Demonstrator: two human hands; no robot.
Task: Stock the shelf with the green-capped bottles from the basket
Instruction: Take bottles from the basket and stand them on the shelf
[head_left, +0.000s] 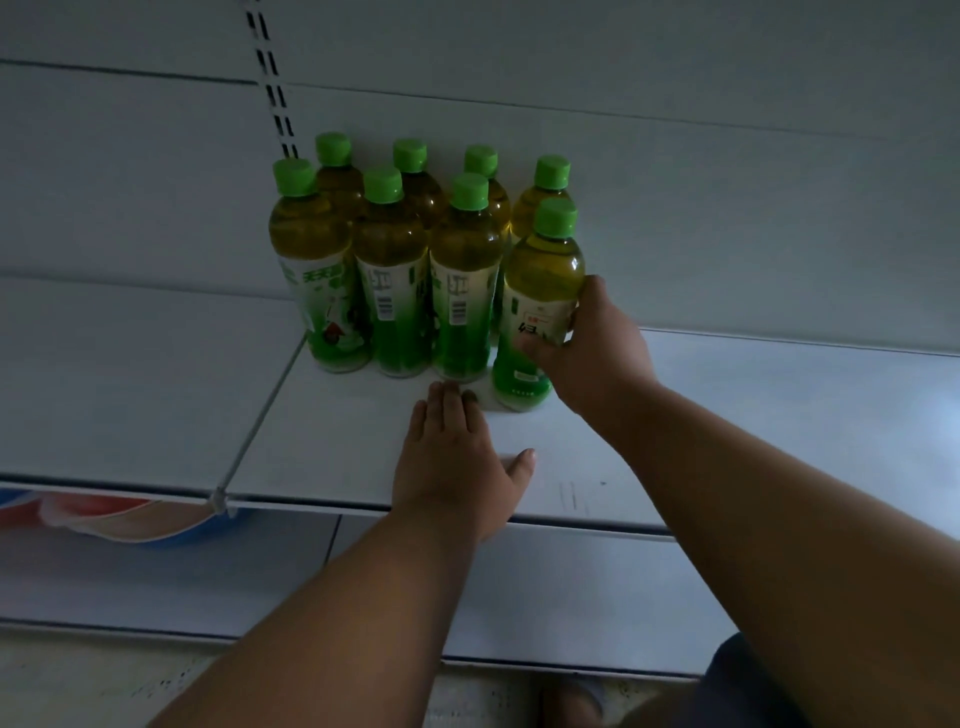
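Several green-capped bottles (392, 280) of yellow-green drink stand upright in two rows on the white shelf (727, 415), against its back panel. My right hand (592, 353) grips the rightmost front bottle (540, 291) around its label; that bottle stands slightly tilted with its base on the shelf, beside the front row. My left hand (457, 462) lies flat and open on the shelf, fingers straight, fingertips just in front of the front row. The basket is not in view.
A thin divider rail (260, 415) runs front to back left of the bottles. A slotted upright (270, 78) is set in the back panel. Below the shelf at the left sits a blue and red object (130, 519). A lower shelf (571, 597) lies beneath.
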